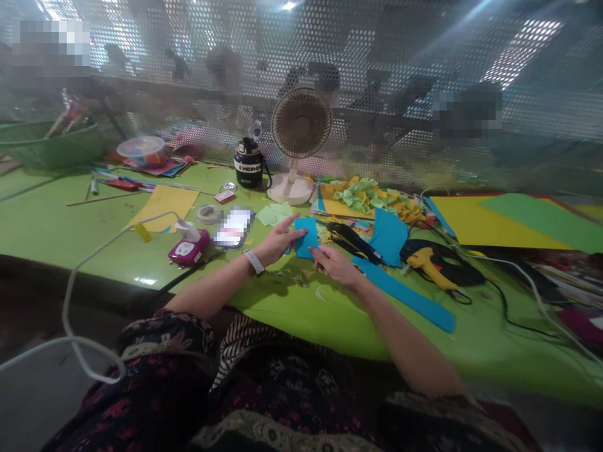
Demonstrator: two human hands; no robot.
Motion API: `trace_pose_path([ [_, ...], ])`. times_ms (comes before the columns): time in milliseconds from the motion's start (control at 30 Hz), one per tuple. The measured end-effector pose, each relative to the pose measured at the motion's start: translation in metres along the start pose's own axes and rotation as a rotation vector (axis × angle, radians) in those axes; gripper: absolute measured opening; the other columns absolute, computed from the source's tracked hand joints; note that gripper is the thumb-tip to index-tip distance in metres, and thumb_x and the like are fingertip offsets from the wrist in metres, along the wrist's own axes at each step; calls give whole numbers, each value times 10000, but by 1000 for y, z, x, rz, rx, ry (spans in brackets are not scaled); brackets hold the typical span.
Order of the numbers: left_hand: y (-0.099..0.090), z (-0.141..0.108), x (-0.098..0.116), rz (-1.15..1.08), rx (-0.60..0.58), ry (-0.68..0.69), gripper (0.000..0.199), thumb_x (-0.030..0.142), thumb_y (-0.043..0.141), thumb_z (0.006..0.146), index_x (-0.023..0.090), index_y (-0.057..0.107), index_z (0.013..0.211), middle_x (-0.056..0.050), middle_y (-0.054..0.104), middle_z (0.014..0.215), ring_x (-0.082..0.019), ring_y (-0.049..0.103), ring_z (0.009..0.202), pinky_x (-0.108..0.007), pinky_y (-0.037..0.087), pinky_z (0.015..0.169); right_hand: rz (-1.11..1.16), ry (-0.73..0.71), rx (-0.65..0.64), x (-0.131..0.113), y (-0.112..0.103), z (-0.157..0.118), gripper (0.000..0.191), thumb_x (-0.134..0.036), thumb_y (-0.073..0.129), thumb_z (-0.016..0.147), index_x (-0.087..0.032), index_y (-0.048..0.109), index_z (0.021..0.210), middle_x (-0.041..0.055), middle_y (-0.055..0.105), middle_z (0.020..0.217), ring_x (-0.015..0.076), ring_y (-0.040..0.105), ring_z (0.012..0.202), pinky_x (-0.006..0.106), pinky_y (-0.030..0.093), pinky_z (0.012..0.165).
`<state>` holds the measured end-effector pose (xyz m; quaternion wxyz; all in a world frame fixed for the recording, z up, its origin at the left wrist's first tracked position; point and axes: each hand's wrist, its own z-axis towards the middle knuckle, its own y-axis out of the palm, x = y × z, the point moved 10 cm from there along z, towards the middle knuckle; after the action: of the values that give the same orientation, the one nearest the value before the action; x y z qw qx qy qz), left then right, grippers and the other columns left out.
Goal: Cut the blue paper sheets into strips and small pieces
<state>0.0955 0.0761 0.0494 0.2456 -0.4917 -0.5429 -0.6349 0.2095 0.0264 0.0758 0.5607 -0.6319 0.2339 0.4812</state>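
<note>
Far edge of green-covered table point(70, 220): cream mesh desk fan point(300, 125) on round base, beside black insulated flask point(248, 164); green plastic basket point(51, 144) at far left corner.

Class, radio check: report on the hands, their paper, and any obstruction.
Blue card between hands. Left hand touching its edge, right hand at its lower edge. Blue strip beside right hand, not blocking.

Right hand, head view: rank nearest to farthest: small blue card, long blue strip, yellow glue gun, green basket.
Right hand:
1. Small blue card, at fingertips.
2. Long blue paper strip, right.
3. Yellow glue gun, farther right.
4. Green plastic basket, far left.
</note>
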Motion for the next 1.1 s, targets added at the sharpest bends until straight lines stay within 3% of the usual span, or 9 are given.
trace_pose_path([
  [133, 10, -3, -6, 76, -105, -75, 687, 253, 874, 786, 191, 566, 1398, -38, 752, 911, -126, 702, 690, -247, 577, 658, -44, -20, 125, 1, -16, 0, 685, -905, 487, 794, -250, 503, 595, -12, 526, 555, 157, 467, 546, 322, 410, 584],
  [233, 18, -5, -11, 102, -224, -114, 723, 202, 929, 703, 165, 577, 1333, -83, 768, 965, -176, 746, 779, -303, 608, 718, -67, -15, 179, 4, -24, -1, 676, -888, 472, 818, -247, 493, 605, -10, 512, 572, 156, 451, 557, 322, 394, 584],
  [467, 23, -4, -28, 161, -381, -214, 570, 259, 991, 586, 157, 684, 1056, -83, 790, 913, -171, 763, 776, -272, 602, 729, -89, -24, 127, 3, -18, 0, 664, -867, 486, 830, -249, 479, 586, -12, 500, 560, 159, 450, 568, 320, 382, 584],
  [600, 24, -4, -29, 197, -371, -190, 517, 277, 994, 572, 125, 697, 966, -95, 788, 891, -180, 765, 777, -287, 616, 728, -106, -17, 128, 6, -15, 1, 667, -874, 500, 814, -253, 431, 581, -16, 480, 558, 158, 441, 571, 315, 358, 563],
  [833, 22, -4, -23, 161, -359, -198, 652, 232, 996, 574, 98, 645, 1107, -127, 789, 863, -197, 775, 747, -310, 625, 744, -82, 7, 143, 7, -21, 1, 682, -890, 506, 799, -245, 474, 579, -22, 481, 543, 150, 440, 546, 316, 374, 562],
  [1000, 14, -3, -11, 169, -334, -179, 770, 168, 951, 664, 87, 554, 1319, -152, 794, 873, -226, 784, 782, -363, 628, 794, -23, 31, 239, 8, -45, -3, 698, -903, 516, 782, -235, 511, 578, -17, 488, 527, 138, 432, 512, 307, 378, 534],
  [1100, 13, -6, -6, 196, -313, -191, 718, 165, 895, 748, 96, 530, 1363, -162, 795, 937, -236, 788, 854, -370, 627, 811, 46, 74, 273, 12, -55, -5, 694, -905, 559, 752, -232, 498, 595, -25, 488, 533, 114, 405, 479, 287, 356, 497],
])
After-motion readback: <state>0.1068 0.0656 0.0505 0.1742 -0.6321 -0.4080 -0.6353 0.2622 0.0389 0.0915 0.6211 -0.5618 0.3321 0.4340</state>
